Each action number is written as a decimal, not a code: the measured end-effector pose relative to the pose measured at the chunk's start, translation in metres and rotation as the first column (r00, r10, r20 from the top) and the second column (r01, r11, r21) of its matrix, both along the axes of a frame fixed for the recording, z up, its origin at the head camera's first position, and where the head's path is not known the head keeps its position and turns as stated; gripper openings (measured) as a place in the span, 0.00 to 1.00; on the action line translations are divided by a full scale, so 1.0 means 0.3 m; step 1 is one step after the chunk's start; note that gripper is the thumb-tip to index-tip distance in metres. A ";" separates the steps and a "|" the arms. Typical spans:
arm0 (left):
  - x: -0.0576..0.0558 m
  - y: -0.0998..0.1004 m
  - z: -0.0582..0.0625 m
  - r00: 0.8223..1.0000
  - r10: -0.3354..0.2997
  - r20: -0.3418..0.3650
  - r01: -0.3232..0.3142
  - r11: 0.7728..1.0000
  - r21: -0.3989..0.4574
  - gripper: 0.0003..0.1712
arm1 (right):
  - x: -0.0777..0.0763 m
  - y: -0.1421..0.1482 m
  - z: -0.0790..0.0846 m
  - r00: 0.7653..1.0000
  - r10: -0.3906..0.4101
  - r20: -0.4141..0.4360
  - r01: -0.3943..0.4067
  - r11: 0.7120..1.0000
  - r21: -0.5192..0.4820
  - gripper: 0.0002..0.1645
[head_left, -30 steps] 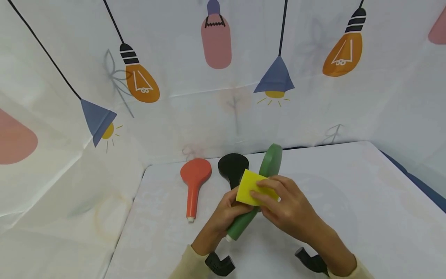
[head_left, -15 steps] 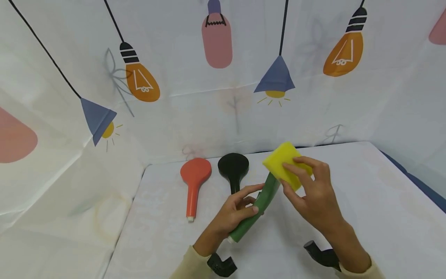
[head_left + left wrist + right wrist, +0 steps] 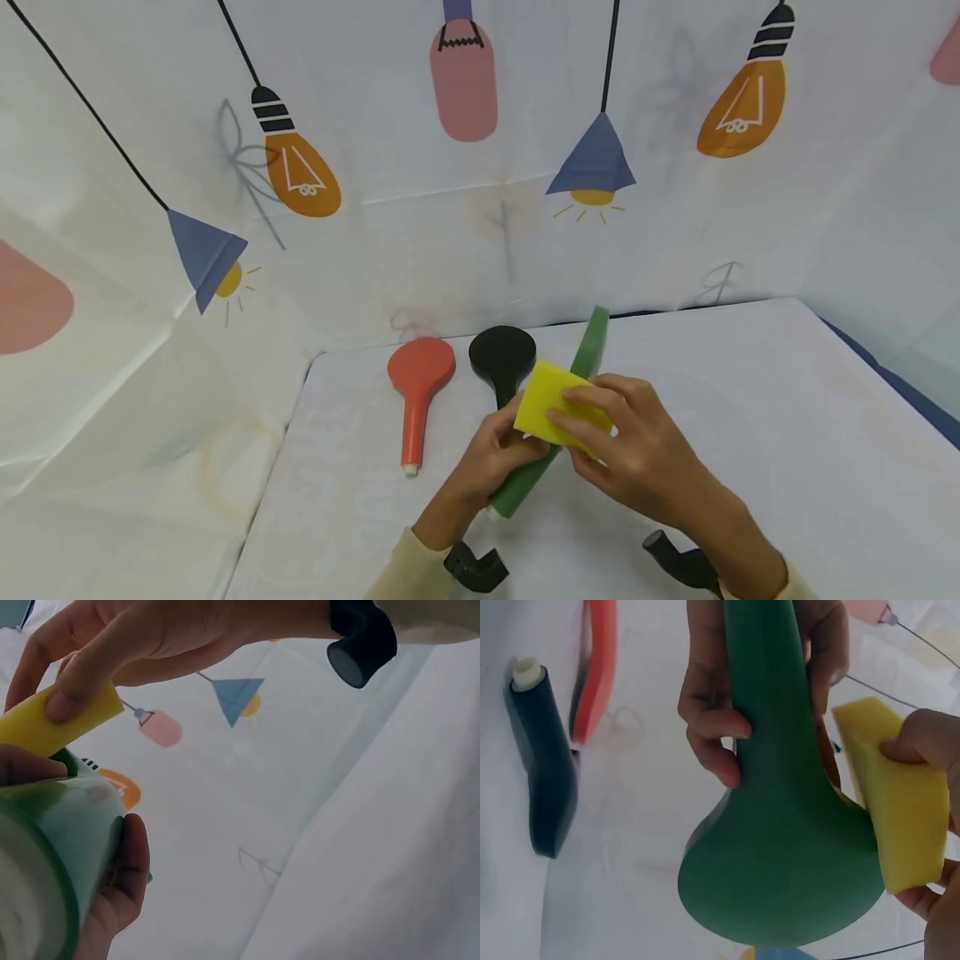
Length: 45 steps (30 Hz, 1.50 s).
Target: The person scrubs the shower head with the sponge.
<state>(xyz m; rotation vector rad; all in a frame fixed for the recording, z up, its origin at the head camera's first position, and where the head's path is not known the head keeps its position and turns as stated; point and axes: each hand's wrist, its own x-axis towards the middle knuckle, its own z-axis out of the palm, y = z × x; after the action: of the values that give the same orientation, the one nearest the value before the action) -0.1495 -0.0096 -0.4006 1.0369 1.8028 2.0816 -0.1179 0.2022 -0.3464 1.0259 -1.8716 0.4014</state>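
Observation:
My left hand (image 3: 483,458) grips the handle of a green shower head (image 3: 780,855), its fingers on both sides of the handle in the right wrist view. The shower head is tilted, with its round end up and away and its white connector end low, above the white table. My right hand (image 3: 637,454) pinches a yellow sponge (image 3: 542,402) between thumb and fingers. That sponge lies against the side of the shower head, just above my left hand, and covers part of the handle in the head view.
A red shower head (image 3: 422,367) and a black shower head (image 3: 502,358) lie side by side on the white table (image 3: 750,400), left of and behind my hands. Behind the table hangs a white cloth (image 3: 450,242) printed with lamps and bulbs.
The sponge went up toward the round end of the green shower head, then came back down beside my left hand. The shower head has turned and now shows more of its edge.

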 end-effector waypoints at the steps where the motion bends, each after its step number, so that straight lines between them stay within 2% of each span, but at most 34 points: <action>1: -0.001 0.002 -0.002 1.000 -0.006 -0.009 0.007 1.000 0.005 0.24 | 0.000 0.004 0.002 1.000 -0.005 0.004 0.005 1.000 -0.016 0.21; 5: -0.004 0.008 -0.008 0.998 -0.035 -0.051 0.036 0.999 0.025 0.25 | 0.000 0.026 0.015 0.999 -0.024 0.022 0.026 0.996 -0.090 0.22; 8: -0.006 0.012 -0.009 0.993 -0.054 -0.107 0.057 0.998 0.020 0.27 | -0.003 0.047 0.029 0.999 -0.022 0.031 0.026 0.987 -0.157 0.22; 12: -0.004 0.015 -0.006 0.977 -0.095 -0.191 0.098 0.995 0.006 0.29 | -0.007 0.091 0.040 0.996 -0.029 0.083 0.051 0.962 -0.269 0.26; 15: -0.001 0.014 -0.002 0.968 -0.123 -0.217 0.124 0.992 -0.007 0.29 | -0.024 0.130 0.040 0.990 -0.024 0.142 0.074 0.932 -0.355 0.30; 17: 0.001 0.014 -0.002 0.966 -0.125 -0.226 0.123 0.992 -0.027 0.29 | -0.038 0.157 0.036 0.979 -0.012 0.202 0.092 0.914 -0.395 0.31; 19: 0.002 0.013 -0.007 0.963 -0.125 -0.239 0.119 0.992 -0.041 0.29 | -0.055 0.179 0.031 0.965 0.002 0.262 0.114 0.898 -0.426 0.27; 22: 0.002 0.014 -0.018 0.963 -0.115 -0.245 0.105 0.993 -0.053 0.28 | -0.068 0.207 0.026 0.930 -0.062 0.362 0.225 0.875 -0.428 0.23; 25: 0.001 0.015 -0.026 0.970 -0.103 -0.219 0.094 0.994 -0.055 0.29 | -0.072 0.232 0.031 0.896 -0.142 0.420 0.334 0.840 -0.428 0.28; 27: -0.001 0.014 -0.028 0.978 -0.094 -0.186 0.087 0.995 -0.044 0.29 | -0.071 0.246 0.039 0.884 -0.158 0.440 0.367 0.818 -0.443 0.28; 29: -0.005 0.013 -0.027 0.985 -0.079 -0.155 0.074 0.997 -0.034 0.30 | -0.065 0.255 0.044 0.888 -0.112 0.445 0.341 0.810 -0.477 0.28; 30: -0.008 0.013 -0.027 0.988 -0.073 -0.140 0.070 0.997 -0.022 0.30 | -0.060 0.258 0.047 0.893 -0.062 0.445 0.304 0.812 -0.498 0.29; 32: -0.011 0.008 -0.026 0.993 -0.054 -0.106 0.054 0.999 -0.006 0.30 | -0.052 0.251 0.052 0.904 0.070 0.421 0.186 0.824 -0.535 0.30; 34: -0.013 0.003 -0.026 0.996 -0.045 -0.073 0.046 0.999 0.012 0.30 | -0.043 0.237 0.054 0.900 0.188 0.395 0.066 0.835 -0.546 0.30; 36: -0.015 -0.001 -0.024 0.998 -0.041 -0.044 0.042 0.999 0.021 0.30 | -0.037 0.218 0.054 0.895 0.252 0.369 -0.026 0.854 -0.520 0.24; 38: -0.016 -0.005 -0.021 0.999 -0.040 -0.019 0.040 0.999 0.017 0.30 | -0.032 0.195 0.052 0.914 0.228 0.336 -0.050 0.884 -0.465 0.22; 41: -0.019 -0.009 -0.015 0.999 -0.033 0.017 0.033 0.999 -0.009 0.31 | -0.032 0.163 0.045 0.945 0.174 0.276 -0.053 0.916 -0.397 0.32; 45: -0.023 -0.008 -0.007 0.989 -0.089 0.118 0.086 0.996 0.026 0.42 | -0.032 0.137 0.038 0.961 0.162 0.225 -0.067 0.922 -0.380 0.34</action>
<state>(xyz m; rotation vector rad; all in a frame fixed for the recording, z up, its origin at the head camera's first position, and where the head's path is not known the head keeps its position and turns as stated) -0.1563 -0.0120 -0.4027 0.9574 1.6531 2.0676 -0.1276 0.2432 -0.3350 0.8575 -1.8631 0.9573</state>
